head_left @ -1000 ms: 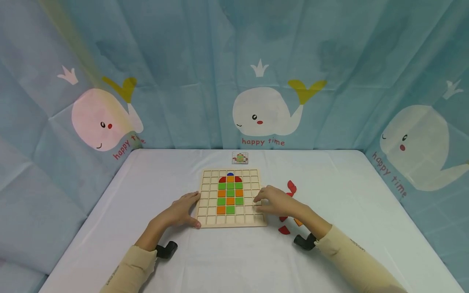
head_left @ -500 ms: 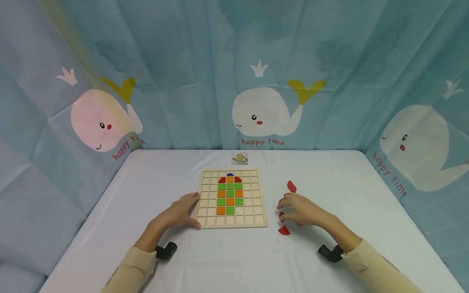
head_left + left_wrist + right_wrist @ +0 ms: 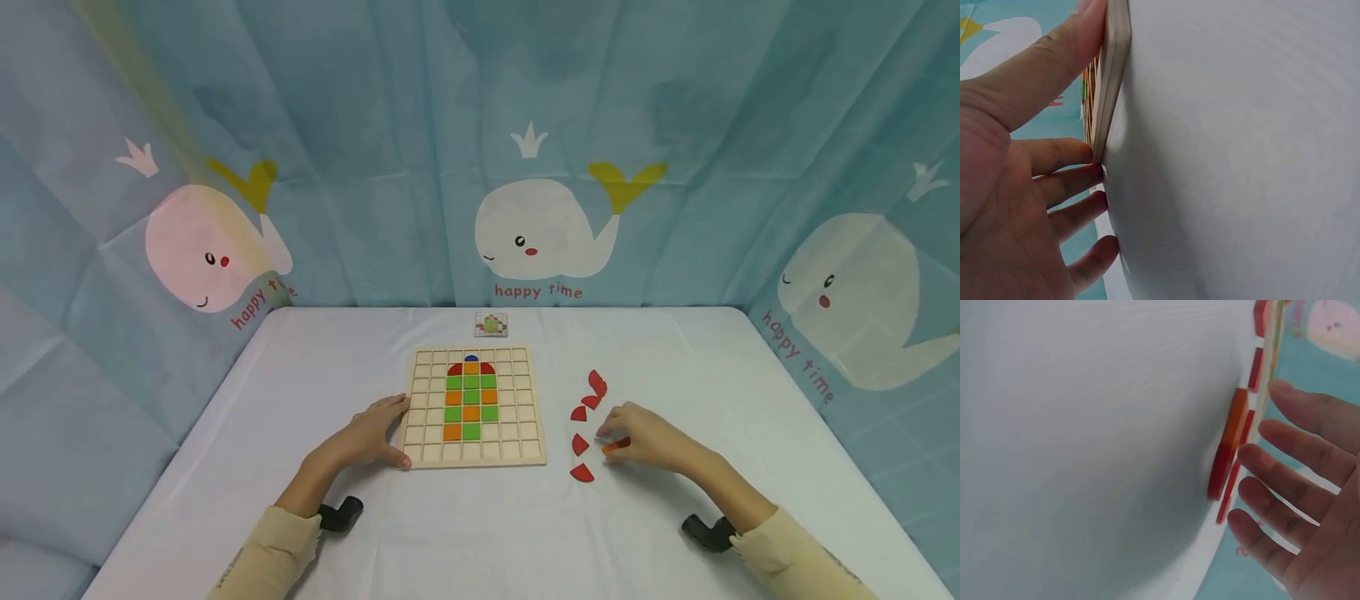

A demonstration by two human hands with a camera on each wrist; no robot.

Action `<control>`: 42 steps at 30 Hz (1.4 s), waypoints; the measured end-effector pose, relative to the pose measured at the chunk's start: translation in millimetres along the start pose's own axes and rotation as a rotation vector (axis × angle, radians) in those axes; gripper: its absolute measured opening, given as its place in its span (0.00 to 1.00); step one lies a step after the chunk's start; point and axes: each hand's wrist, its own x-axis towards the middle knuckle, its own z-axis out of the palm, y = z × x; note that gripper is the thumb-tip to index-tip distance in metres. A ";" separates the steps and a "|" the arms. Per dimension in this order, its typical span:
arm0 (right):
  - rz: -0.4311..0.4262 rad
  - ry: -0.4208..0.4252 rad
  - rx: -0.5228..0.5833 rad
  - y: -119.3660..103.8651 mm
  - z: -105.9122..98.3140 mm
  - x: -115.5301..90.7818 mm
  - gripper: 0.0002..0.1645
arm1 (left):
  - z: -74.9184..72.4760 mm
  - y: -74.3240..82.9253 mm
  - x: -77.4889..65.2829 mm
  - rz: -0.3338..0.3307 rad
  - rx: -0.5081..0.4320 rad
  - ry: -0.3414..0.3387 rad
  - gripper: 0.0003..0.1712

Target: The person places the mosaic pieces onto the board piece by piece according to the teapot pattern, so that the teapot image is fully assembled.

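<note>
A wooden grid board [image 3: 517, 450] lies on the table, with green, orange, red and blue tiles set in its middle columns. My left hand [image 3: 373, 429] rests at the board's left side. In the left wrist view, its thumb lies along the board's edge and its fairly straight fingers [image 3: 1066, 184] reach the corner and the cloth. My right hand [image 3: 641, 435] hovers at an orange tile [image 3: 613, 447] right of the board. The right wrist view shows its spread fingers [image 3: 1285, 469] beside that orange tile and a red piece [image 3: 1221, 472] touching its end.
Several red quarter-circle pieces [image 3: 581, 473] lie in a loose column between the board and my right hand. A small pattern card [image 3: 491, 324] lies behind the board. A blue whale-print curtain [image 3: 375, 208] stands around the white table [image 3: 450, 533].
My right hand has moved off the board's right edge, rightward past the red pieces to the orange tile. My left hand stays at the board's left side.
</note>
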 end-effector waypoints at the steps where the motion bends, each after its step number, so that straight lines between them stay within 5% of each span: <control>1: 0.001 -0.002 -0.009 0.8 0.2 -1.7 0.17 | 0.4 -0.1 -0.3 -0.001 -0.001 -0.002 0.64; 13: -0.034 0.029 -0.148 0.8 0.3 -7.0 0.12 | -0.4 1.3 0.8 -0.003 0.017 0.002 0.65; 42: -0.038 -0.003 -0.202 -2.2 1.8 2.7 0.11 | 0.7 -1.5 2.2 0.000 0.028 -0.007 0.65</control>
